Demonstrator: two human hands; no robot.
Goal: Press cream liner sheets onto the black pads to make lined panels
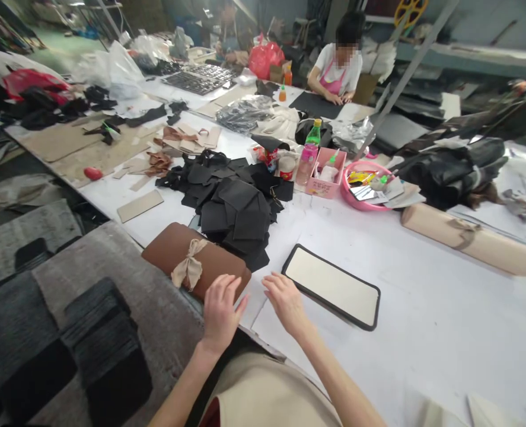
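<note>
My left hand is over the right end of a brown bundle tied with a beige strip; its fingers are apart and nothing shows in them. Just left of a cream panel with a black border, my right hand hovers near the table edge, fingers bent loosely and holding nothing visible. The panel lies flat on the white table. Behind the brown bundle spreads a heap of black pieces.
Beyond the heap stand a pink bottle, a pink box and a pink basket. A beige roll lies at right. Black stacks sit on a lower surface at left. A person works across the table.
</note>
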